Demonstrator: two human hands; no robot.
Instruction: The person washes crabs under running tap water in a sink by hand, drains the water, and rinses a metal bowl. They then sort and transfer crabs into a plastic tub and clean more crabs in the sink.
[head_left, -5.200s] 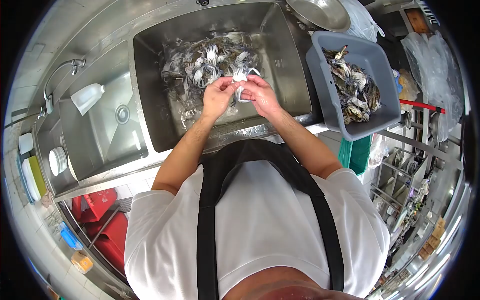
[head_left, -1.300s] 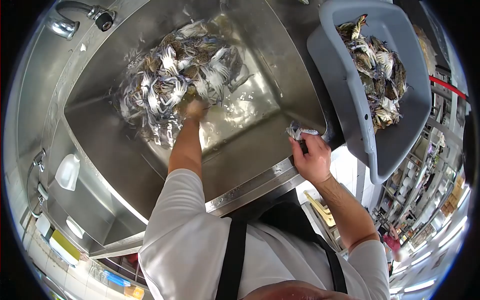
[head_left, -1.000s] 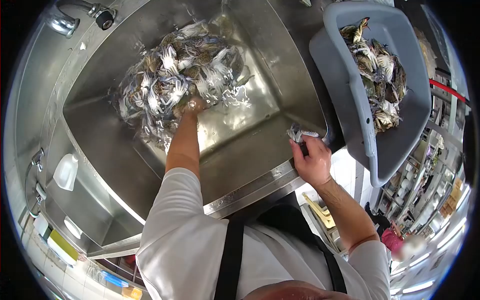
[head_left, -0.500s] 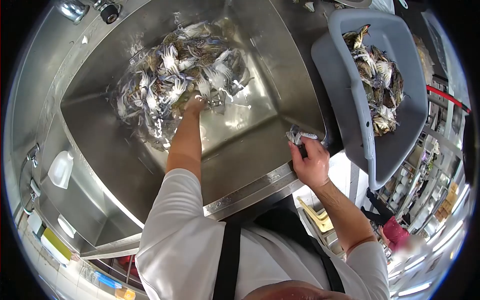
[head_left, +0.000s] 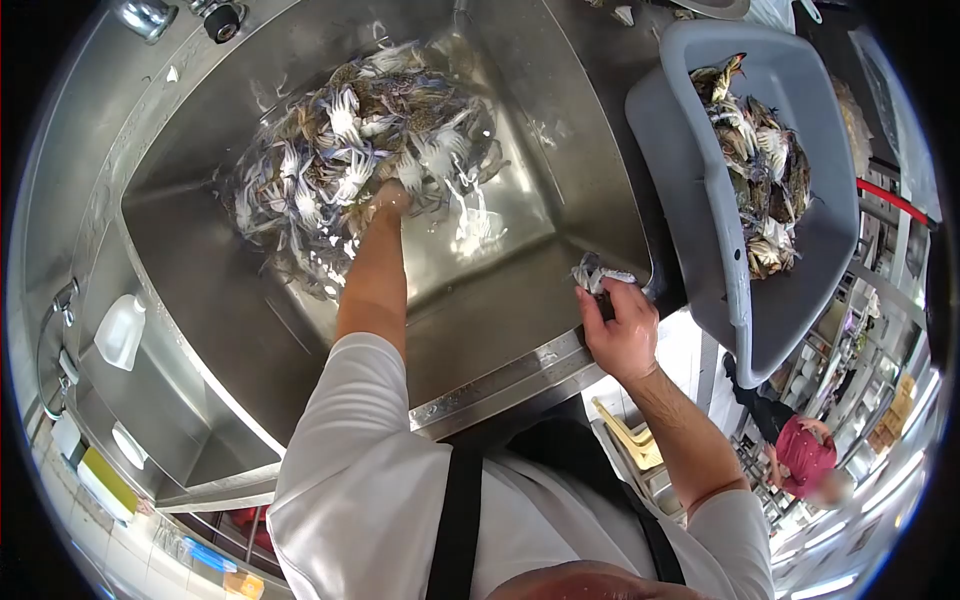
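A heap of blue-and-white crabs (head_left: 345, 150) lies in water in the large steel sink (head_left: 470, 365). My left hand (head_left: 392, 198) reaches down into the water at the near edge of the heap. Its fingers are hidden among the crabs, so I cannot tell what they hold. At the sink's near right corner, my right hand (head_left: 622, 322) is closed, thumb and fingers gripping a small crab (head_left: 592, 271), pale grey and white, partly covered by the fingers.
On the right stands a grey plastic tub (head_left: 675, 150) with more crabs (head_left: 765, 180) inside. Taps (head_left: 220, 18) are at the upper left. A second basin holds a white jug (head_left: 121, 332). A person in a red shirt (head_left: 803, 452) is farther off at the lower right.
The water's surface and reflections have shifted around my left hand, which has moved very little. My right hand stays in place. The person in red has changed posture in the background.
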